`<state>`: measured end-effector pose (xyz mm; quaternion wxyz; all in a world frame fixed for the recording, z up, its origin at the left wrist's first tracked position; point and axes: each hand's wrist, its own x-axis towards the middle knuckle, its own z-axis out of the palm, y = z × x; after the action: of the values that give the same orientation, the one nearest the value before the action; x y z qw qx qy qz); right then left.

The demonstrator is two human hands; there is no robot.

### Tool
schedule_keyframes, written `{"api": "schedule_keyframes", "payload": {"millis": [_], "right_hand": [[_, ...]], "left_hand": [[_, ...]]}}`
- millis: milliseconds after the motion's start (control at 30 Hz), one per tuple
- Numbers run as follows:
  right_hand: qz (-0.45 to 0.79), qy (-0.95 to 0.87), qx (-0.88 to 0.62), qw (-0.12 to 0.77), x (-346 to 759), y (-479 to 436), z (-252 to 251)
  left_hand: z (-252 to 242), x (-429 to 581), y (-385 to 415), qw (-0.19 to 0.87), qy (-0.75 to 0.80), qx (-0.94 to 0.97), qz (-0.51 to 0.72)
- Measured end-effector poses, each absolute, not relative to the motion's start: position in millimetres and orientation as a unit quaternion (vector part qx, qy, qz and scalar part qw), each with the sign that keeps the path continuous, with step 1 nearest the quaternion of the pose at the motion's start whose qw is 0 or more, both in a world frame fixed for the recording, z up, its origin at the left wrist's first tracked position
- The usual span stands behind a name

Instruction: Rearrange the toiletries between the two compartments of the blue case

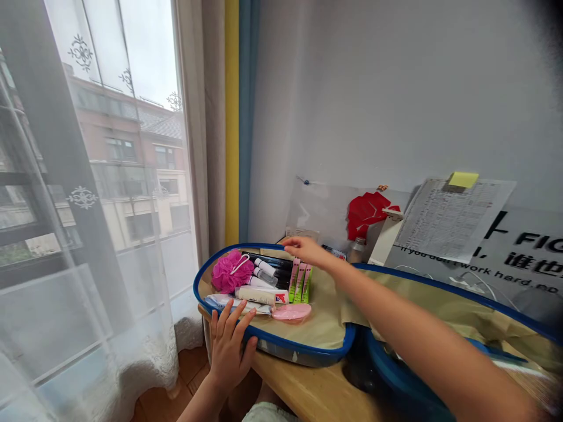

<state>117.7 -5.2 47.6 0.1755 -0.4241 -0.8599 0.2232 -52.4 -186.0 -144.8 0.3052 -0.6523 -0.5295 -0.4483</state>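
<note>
My left hand (231,340) has its fingers spread over the front rim of a bag (323,337) with blue edging and a beige lining, touching a white-and-blue packet (241,305) inside. At the bag's far rim, my right hand (305,249) reaches in from the right with its fingers stretched out; I see nothing held in it. Inside lie a pink bath puff (229,272), small white-capped bottles (265,275), a cream-coloured tube (259,294), several green-and-pink sticks (301,282), a pink oval item (291,312) and black slim items (284,272).
The bag's other half (391,351) lies to the right, partly behind my right forearm. Beneath is a wooden table (303,384). Against the wall stand a small jar (358,249) and a clipped paper sheet (455,217). A sheer curtain (109,264) hangs at the left.
</note>
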Motion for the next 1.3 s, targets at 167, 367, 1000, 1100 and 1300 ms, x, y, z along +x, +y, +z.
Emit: {"api": "schedule_keyframes", "payload": {"millis": [167, 367, 1000, 1100, 1300], "right_hand": [[0.255, -0.850, -0.434, 0.153, 211.3, -15.4, 85.8], [0.235, -0.837, -0.494, 0.016, 318.7, -46.8, 62.5], [0.126, -0.783, -0.594, -0.135, 390.4, -101.8, 0.4], [0.096, -0.792, -0.595, -0.096, 393.9, -104.8, 12.6], [0.019, -0.811, -0.585, -0.007, 393.4, -100.0, 70.4]], "left_hand": [[-147.7, -53.5, -185.5, 0.296, -0.541, -0.649, -0.446], [-146.6, -54.6, -185.3, 0.297, -0.529, -0.651, -0.457], [-140.5, -53.7, -186.3, 0.311, -0.519, -0.655, -0.453], [-140.0, -52.7, -186.4, 0.314, -0.520, -0.655, -0.450], [-140.7, -51.9, -185.5, 0.312, -0.523, -0.649, -0.456]]}}
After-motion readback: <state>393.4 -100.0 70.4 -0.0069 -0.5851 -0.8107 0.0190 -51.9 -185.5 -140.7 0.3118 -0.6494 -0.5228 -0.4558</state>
